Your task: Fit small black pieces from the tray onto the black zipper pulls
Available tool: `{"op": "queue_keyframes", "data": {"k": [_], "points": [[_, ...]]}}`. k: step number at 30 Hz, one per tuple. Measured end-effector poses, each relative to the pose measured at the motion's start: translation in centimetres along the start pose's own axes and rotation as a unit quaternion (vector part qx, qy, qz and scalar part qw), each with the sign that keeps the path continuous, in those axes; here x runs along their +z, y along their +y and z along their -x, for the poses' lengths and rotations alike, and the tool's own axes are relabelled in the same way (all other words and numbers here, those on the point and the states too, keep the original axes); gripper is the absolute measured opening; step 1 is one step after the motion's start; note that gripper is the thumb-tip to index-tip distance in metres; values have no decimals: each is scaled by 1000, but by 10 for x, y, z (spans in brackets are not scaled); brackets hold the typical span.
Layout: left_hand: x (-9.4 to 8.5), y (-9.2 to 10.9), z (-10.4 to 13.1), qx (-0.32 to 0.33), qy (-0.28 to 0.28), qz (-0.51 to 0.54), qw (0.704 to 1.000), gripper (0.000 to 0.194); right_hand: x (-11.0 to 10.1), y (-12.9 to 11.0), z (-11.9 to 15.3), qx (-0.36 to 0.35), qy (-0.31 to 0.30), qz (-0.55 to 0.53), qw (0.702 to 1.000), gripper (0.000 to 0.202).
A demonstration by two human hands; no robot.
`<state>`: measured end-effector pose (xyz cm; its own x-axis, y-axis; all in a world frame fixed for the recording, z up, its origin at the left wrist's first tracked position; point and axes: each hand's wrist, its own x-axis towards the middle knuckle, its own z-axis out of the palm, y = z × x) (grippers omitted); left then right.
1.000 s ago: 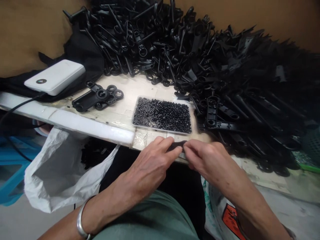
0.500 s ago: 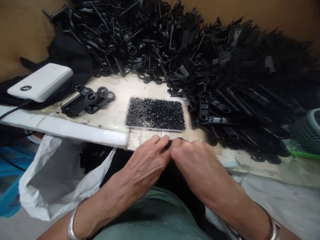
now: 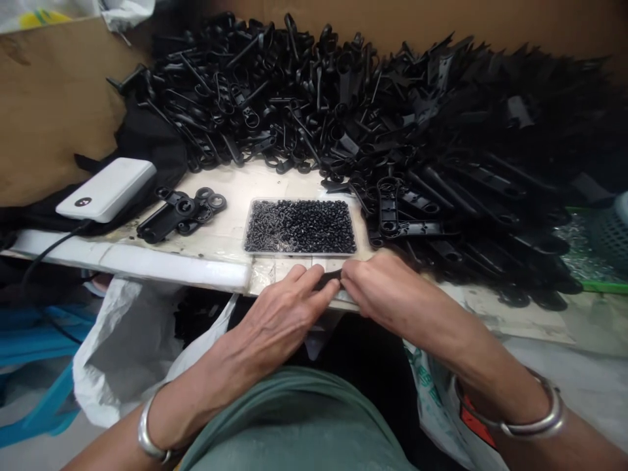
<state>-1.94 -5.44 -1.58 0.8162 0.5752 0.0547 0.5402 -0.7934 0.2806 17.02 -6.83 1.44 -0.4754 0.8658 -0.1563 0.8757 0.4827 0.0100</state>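
Both hands meet at the front edge of the table, just below a clear tray point(image 3: 300, 252) of small metal and black pieces. My left hand point(image 3: 289, 304) is closed on a black plastic part point(image 3: 330, 279), mostly covered by the fingers. The fingertips of my right hand point(image 3: 380, 284) pinch at the right end of this part; whether they hold a small piece there is hidden. Several black plastic parts point(image 3: 184, 209) with rings and a long arm lie together left of the tray.
A heap of black plastic parts point(image 3: 314, 98) fills the back and right of the table. A white power bank point(image 3: 108, 188) with a cable stands at left. An open white sack point(image 3: 118, 347) hangs below the edge. A green basket point(image 3: 611, 235) is far right.
The view has shifted a little. My right hand has turned and its fingertips have drawn slightly apart from my left hand, so more of the black part shows between them.
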Motion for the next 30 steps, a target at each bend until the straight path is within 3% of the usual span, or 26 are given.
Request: {"op": "queue_keyframes", "data": {"k": [3, 7, 10, 12, 16, 20, 23, 26, 28, 30], "points": [[6, -2, 0, 3, 23, 24, 999, 43, -11, -13, -2, 33, 14, -21, 999, 24], [13, -6, 0, 3, 80, 100, 992, 33, -20, -33, -9, 106, -70, -45, 991, 28], [16, -9, 0, -11, 103, 124, 987, 29, -21, -30, -14, 99, -55, -49, 992, 28], [16, -9, 0, -11, 96, 115, 989, 33, -21, -20, -17, 108, -47, -90, 989, 26], [9, -6, 0, -5, 49, 67, 997, 45, -18, 1, -16, 166, -99, -227, 955, 31], [0, -1, -2, -16, 10, 29, 999, 50, -10, 9, 0, 164, -36, -314, 934, 31], [-5, 1, -5, -16, -18, 12, 1000, 50, -2, 10, 22, 223, 14, -427, 876, 29], [-8, 0, -8, -24, -27, 4, 999, 53, 9, 5, 41, 259, 7, -567, 782, 30], [-7, -1, -8, -28, -5, 18, 999, 56, 18, -1, 46, 271, 22, -643, 716, 25], [-3, -1, -6, -27, 41, 46, 998, 57, 27, -9, 46, 289, 69, -696, 654, 34]]}}
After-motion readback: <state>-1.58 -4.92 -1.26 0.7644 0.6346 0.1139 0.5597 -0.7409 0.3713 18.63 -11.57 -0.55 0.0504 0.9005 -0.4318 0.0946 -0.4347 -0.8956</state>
